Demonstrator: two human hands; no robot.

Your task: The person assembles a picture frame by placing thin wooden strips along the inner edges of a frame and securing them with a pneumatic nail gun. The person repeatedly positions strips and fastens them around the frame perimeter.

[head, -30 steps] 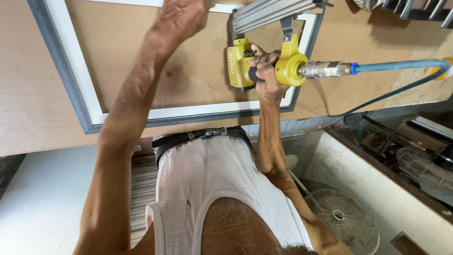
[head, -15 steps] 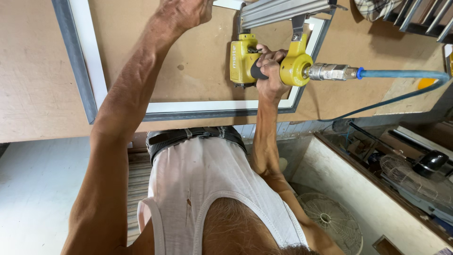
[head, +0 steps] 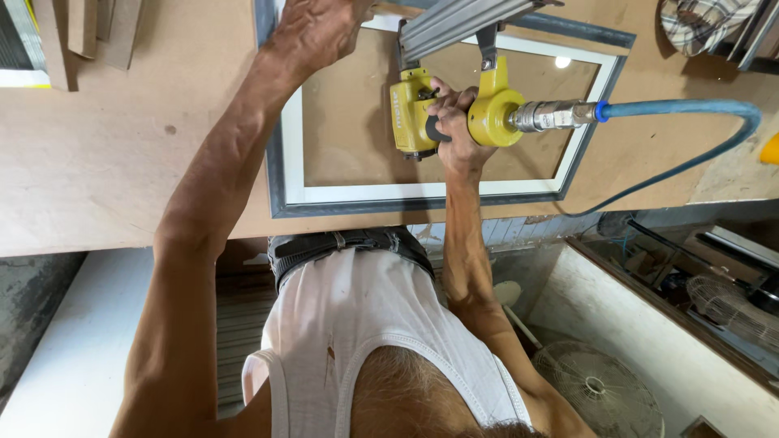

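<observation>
— Two hands at work: our right hand (head: 454,122) is wrapped tight round the grip of the yellow nail gun (head: 442,113), which sits over the picture frame (head: 422,195) on the workbench (head: 105,154).
— And our left hand (head: 312,32)?
— Pressed down at the frame's far side; whether its fingers are spread we cannot tell. All four rails look joined, but we can't see which fastenings are in.
— Room?
— Bare board left of the frame; the blue air hose (head: 690,109) loops to the right, checked cloth (head: 706,24) beyond.
</observation>
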